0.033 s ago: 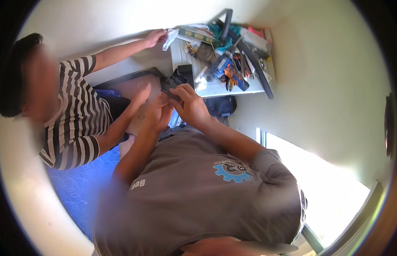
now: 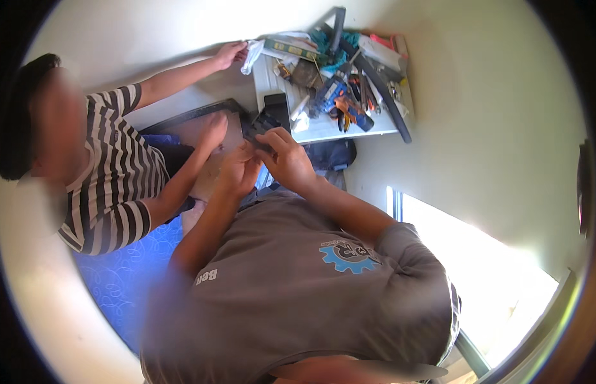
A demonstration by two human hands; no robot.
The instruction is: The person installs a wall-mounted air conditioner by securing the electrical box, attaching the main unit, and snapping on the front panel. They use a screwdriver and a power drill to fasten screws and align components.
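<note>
Across the near middle spreads the wearer's grey shirt (image 2: 298, 288). Left side: co-worker (image 2: 119, 173) in black-and-white stripes, far hand at a white plastic scrap (image 2: 252, 56), near hand over a brown panel. Far right of centre, a white tabletop (image 2: 320, 132) carries a heap of tools: long black tube (image 2: 389, 104), green level (image 2: 290, 49), blue drill (image 2: 330, 95).

Wearer's hands meet near the tabletop's left corner. Left hand (image 2: 239, 168) is half curled, right hand (image 2: 286, 159) bent with fingertips close to the left's. Both seem closed around a small dark piece (image 2: 263, 123) that shows just beyond the fingertips; exact grip hidden, kind of thing can't tell.

Step, as judged: two-handed fingertip handling of that piece, probably fine adjusting. Next move likely calls for a steady left hold while the right fingers work.

Writing: gear emblem (image 2: 349, 257) in light blue with letters, right of the shirt front; smaller pale word (image 2: 207, 276) on its left, upside down. Tool markings too small to read.
</note>
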